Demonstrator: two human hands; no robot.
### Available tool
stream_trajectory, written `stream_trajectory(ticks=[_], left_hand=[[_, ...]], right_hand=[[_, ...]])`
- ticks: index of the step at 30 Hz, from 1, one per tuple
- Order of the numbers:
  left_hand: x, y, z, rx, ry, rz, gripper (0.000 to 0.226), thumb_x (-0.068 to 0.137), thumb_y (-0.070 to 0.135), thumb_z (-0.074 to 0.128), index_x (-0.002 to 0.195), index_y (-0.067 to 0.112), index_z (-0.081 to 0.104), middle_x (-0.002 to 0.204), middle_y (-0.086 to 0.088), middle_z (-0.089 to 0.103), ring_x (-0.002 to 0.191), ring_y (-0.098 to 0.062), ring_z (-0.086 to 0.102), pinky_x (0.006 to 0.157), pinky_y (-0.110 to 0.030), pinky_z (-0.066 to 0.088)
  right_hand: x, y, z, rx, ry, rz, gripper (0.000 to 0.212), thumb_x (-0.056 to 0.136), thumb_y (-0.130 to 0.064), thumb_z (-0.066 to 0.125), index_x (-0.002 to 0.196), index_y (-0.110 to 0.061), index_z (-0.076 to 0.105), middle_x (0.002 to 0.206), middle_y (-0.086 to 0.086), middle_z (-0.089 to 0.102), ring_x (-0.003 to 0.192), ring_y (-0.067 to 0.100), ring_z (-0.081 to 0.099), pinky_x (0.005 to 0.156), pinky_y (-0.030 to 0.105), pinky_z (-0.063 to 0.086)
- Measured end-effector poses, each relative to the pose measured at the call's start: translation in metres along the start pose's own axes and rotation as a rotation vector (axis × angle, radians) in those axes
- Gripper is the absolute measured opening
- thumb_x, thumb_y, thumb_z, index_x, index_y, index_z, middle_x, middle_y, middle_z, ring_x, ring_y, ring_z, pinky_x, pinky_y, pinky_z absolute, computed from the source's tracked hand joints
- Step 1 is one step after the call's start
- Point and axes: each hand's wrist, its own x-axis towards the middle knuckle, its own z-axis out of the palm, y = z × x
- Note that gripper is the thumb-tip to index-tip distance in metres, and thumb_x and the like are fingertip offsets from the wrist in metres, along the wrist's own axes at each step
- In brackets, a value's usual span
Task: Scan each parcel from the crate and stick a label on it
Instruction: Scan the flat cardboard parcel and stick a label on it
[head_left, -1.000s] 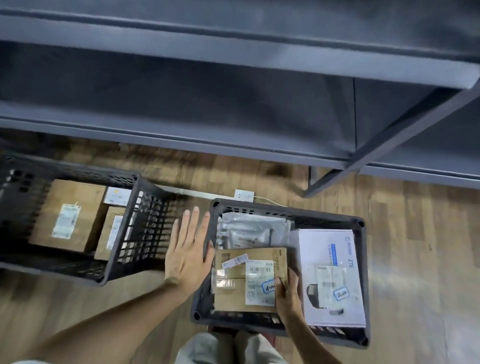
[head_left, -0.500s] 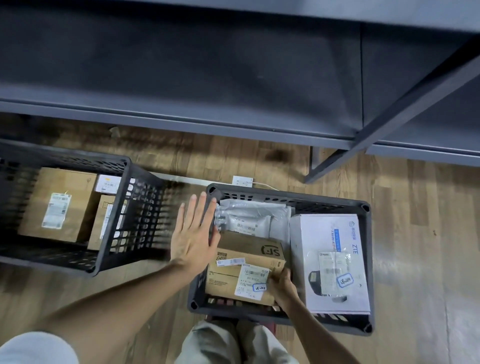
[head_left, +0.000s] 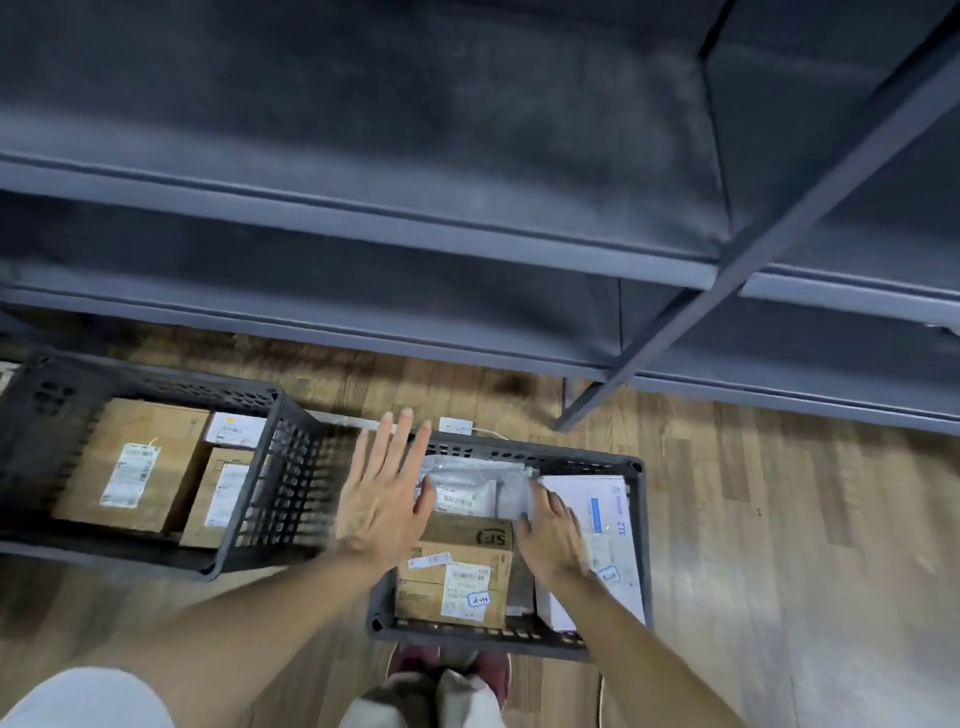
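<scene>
Left hand (head_left: 382, 512) fingers (head_left: 395, 441) spread flat, empty, over the near crate's (head_left: 638, 545) left rim. Right hand (head_left: 553, 535) has let go of the brown parcel (head_left: 457, 571) it was pinching and now reaches, fingers loosely curled, at the grey poly-bag parcel (head_left: 467, 491) in the crate's far-left corner; contact unclear. Brown box lies near-left, white ZTE box (head_left: 605, 509) along the right wall. Both carry labels, so the bag looks next for scanning. Second crate (head_left: 280, 467) sits left on the floor.

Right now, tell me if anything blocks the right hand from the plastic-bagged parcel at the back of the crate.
Nothing visible does. The right hand is open, its fingertips already at the plastic-bagged parcel, which lies uncovered at the back of the crate.
</scene>
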Motion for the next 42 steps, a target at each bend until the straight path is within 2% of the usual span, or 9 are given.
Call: stream_trajectory(ticks=[2,4,6,10,16,21,25,29,42], left_hand=[[-0.002,0.006,-0.041,0.02,0.043,0.002,0.061,0.094,0.043,0.008,0.149,0.02,-0.006,0.157,-0.006,-0.01,0.146,-0.026,-0.011,0.12,-0.042,-0.006],[-0.002,0.01,-0.084,0.012,0.058,0.006,0.063,0.098,0.042,0.022,0.148,0.022,-0.01,0.158,-0.004,-0.01,0.145,-0.024,-0.014,0.118,-0.039,-0.012],[-0.002,0.014,-0.128,-0.013,0.087,0.005,0.066,0.098,0.043,0.029,0.152,0.022,-0.001,0.16,-0.003,-0.001,0.148,-0.023,-0.006,0.117,-0.038,-0.014],[-0.006,0.016,-0.215,-0.005,0.171,-0.04,0.064,0.096,0.045,0.029,0.153,0.02,0.014,0.159,-0.002,0.018,0.147,-0.022,0.01,0.119,-0.038,-0.004],[-0.025,0.0,-0.327,-0.01,0.3,-0.096,0.061,0.097,0.047,0.03,0.151,0.022,0.021,0.157,0.002,0.024,0.146,-0.018,0.014,0.119,-0.036,0.003],[-0.051,-0.036,-0.395,-0.055,0.354,-0.142,0.057,0.098,0.044,0.032,0.151,0.025,0.023,0.156,0.006,0.025,0.145,-0.014,0.016,0.118,-0.032,0.006],[-0.076,-0.077,-0.426,-0.156,0.404,-0.197,0.057,0.097,0.041,0.036,0.15,0.026,0.023,0.155,0.006,0.027,0.145,-0.013,0.016,0.118,-0.031,0.007],[-0.103,-0.135,-0.44,-0.15,0.4,-0.252,0.058,0.097,0.042,0.037,0.151,0.025,0.022,0.157,0.004,0.024,0.146,-0.015,0.014,0.119,-0.033,0.006],[-0.2,-0.392,-0.495,-0.041,0.395,-0.322,0.061,0.095,0.04,0.042,0.15,0.021,0.024,0.154,0.003,0.03,0.145,-0.019,0.018,0.119,-0.035,0.01]], right_hand=[[-0.015,-0.029,-0.041,-0.069,0.054,-0.073,0.056,0.1,-0.025,0.038,0.152,-0.016,0.019,0.15,0.005,0.037,0.138,0.019,0.034,0.117,0.034,0.023],[-0.031,-0.06,-0.082,-0.145,0.116,-0.142,0.052,0.1,-0.026,0.038,0.149,-0.016,0.024,0.146,0.003,0.041,0.136,0.017,0.035,0.117,0.034,0.022],[-0.047,-0.093,-0.122,-0.193,0.165,-0.2,0.048,0.099,-0.027,0.036,0.146,-0.017,0.029,0.145,0.002,0.041,0.135,0.018,0.036,0.117,0.035,0.021],[-0.078,-0.156,-0.197,-0.244,0.274,-0.299,0.053,0.099,-0.032,0.036,0.149,-0.018,0.026,0.151,0.002,0.036,0.14,0.019,0.031,0.119,0.038,0.015],[-0.13,-0.242,-0.286,-0.263,0.416,-0.401,0.054,0.098,-0.032,0.034,0.15,-0.017,0.025,0.153,0.0,0.033,0.141,0.017,0.027,0.12,0.038,0.01],[-0.167,-0.31,-0.332,-0.278,0.49,-0.472,0.052,0.099,-0.032,0.034,0.149,-0.018,0.027,0.152,-0.001,0.035,0.14,0.016,0.03,0.119,0.038,0.012],[-0.189,-0.366,-0.338,-0.248,0.515,-0.501,0.05,0.097,-0.03,0.037,0.145,-0.018,0.033,0.145,0.002,0.044,0.135,0.021,0.039,0.117,0.038,0.016],[-0.202,-0.425,-0.317,-0.28,0.502,-0.537,0.049,0.096,-0.03,0.038,0.143,-0.017,0.035,0.141,0.005,0.048,0.131,0.023,0.042,0.115,0.04,0.02],[-0.241,-0.646,-0.184,-0.315,0.499,-0.64,0.045,0.096,-0.026,0.039,0.14,-0.014,0.039,0.137,0.009,0.05,0.125,0.027,0.048,0.11,0.041,0.026]])
